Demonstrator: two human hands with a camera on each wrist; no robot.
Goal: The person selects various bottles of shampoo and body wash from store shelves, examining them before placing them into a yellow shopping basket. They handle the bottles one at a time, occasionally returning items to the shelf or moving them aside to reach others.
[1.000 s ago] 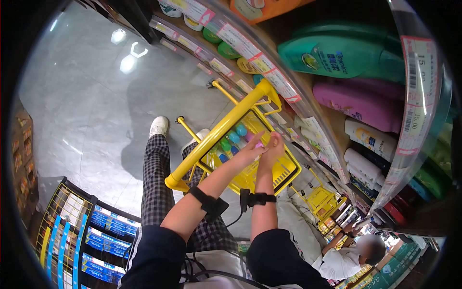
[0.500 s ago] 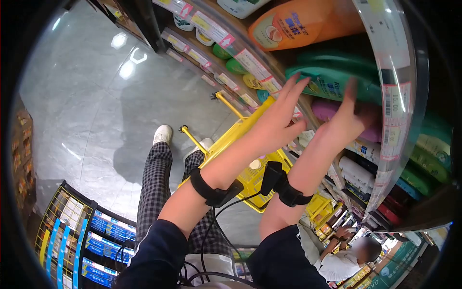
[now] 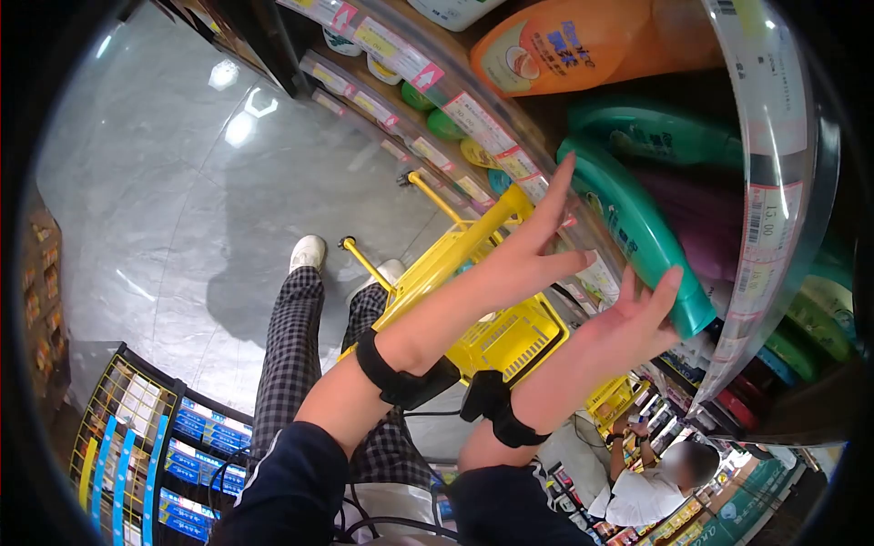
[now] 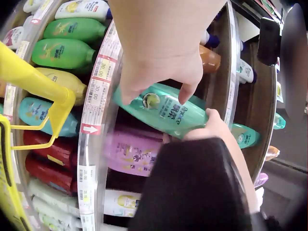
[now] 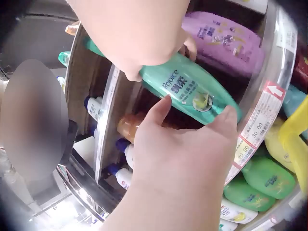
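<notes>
A green Rejoice shampoo bottle (image 3: 635, 214) slants across the shelf front in the head view, its label toward me in both wrist views. My right hand (image 3: 612, 338) grips it near the cap end, thumb and fingers on opposite sides. My left hand (image 3: 523, 259) is at the other end, index finger straight and thumb spread. In the right wrist view, the left fingertips (image 5: 227, 115) rest at the bottle's base. A second green bottle (image 3: 669, 132) lies behind it on the shelf. The purple bottle (image 4: 132, 151) sits beside it.
A yellow shopping basket cart (image 3: 510, 341) stands below my forearms. An orange bottle (image 3: 583, 45) lies higher on the shelf, behind the clear price rail (image 3: 769, 209). A person in a white shirt (image 3: 642, 491) is at lower right. A wire rack (image 3: 123, 409) stands at lower left.
Both hands have risen from over the basket to the shelf. The right hand has taken hold of the green shampoo bottle, which has swung outward, cap end toward me.
</notes>
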